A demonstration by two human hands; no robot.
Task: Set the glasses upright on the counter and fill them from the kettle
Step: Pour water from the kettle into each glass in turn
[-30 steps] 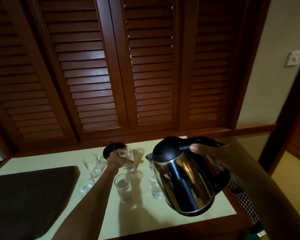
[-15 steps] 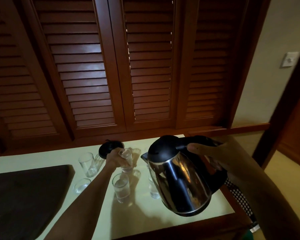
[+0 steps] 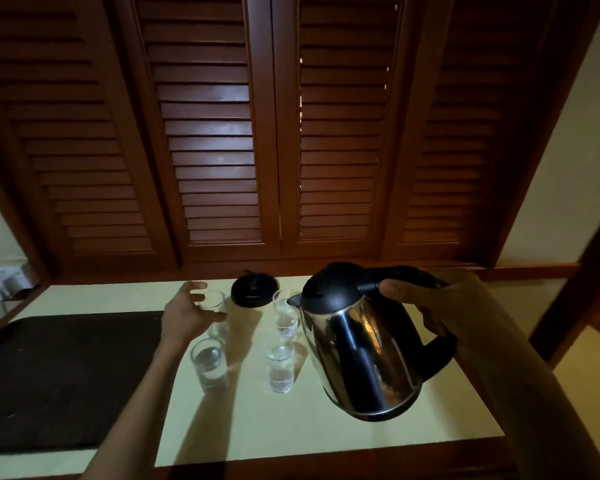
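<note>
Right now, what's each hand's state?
Left hand: open, beside a glass.
Right hand: holding the kettle.

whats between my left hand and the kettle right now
Head view: two upright glasses, the far left glass right by the left hand and the far right glass near the kettle spout; bare counter between them.

1. Dim room with a warm brown cast throughout; the corners fall to near black.
2. Soft sheen on the middle shutters (image 3: 212,140); thin bright slits show between the slats near the centre.
3. The pale tabletop (image 3: 326,427) is the brightest area, and long soft shadows cross it.
4. The kettle (image 3: 361,351) has streaky reflections on its steel.
5. Wide-angle bend: the shutter frames lean outward. The far left edge is blurred.
</note>
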